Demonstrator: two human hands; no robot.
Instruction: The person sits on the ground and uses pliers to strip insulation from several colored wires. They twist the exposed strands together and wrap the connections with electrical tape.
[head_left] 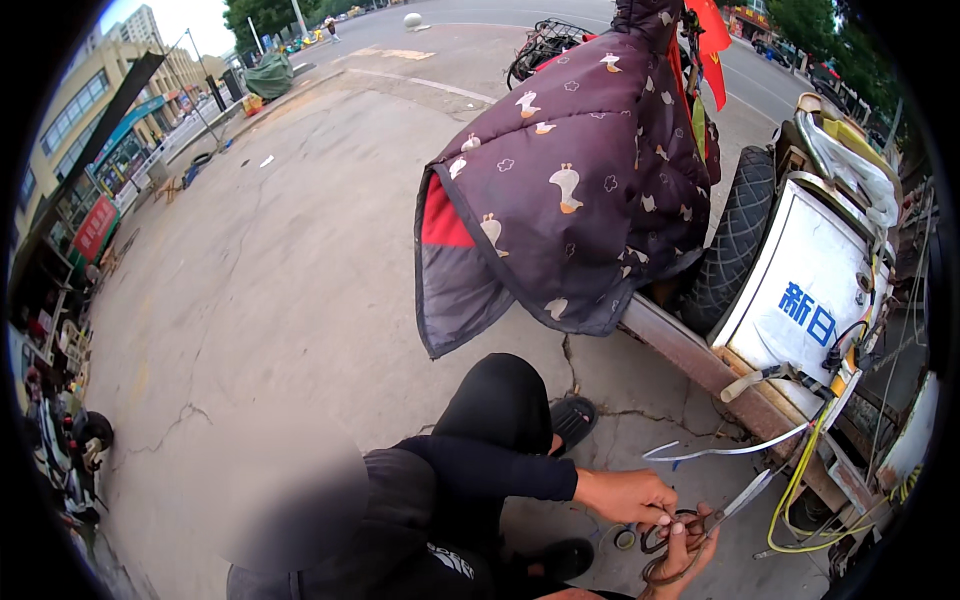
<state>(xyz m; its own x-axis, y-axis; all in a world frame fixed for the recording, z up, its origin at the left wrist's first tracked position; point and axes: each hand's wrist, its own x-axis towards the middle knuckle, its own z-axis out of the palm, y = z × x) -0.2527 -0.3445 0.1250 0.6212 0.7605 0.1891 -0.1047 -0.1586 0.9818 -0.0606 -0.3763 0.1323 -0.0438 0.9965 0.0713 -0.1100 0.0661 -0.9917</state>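
My right hand (690,545) grips a pair of scissors (742,497) with silver blades and dark looped handles. The blades point up and to the right, toward the vehicle. My left hand (632,497) is closed beside the scissor handles, its fingertips pinched together; what they hold is too small to make out. A silver-grey cable (735,450) hangs from the vehicle just above the scissors. Yellow wires (800,480) loop down to the right of the blades. On the ground below my left hand lies a small round roll (625,538), perhaps tape.
A white vehicle panel (795,290) with blue lettering, a black tyre (740,240) and a rusty frame rail (690,365) stand at the right. A purple quilted cover (590,180) drapes over the vehicle's front. Cracked concrete (280,260) stretches left, with shopfronts (95,120) beyond.
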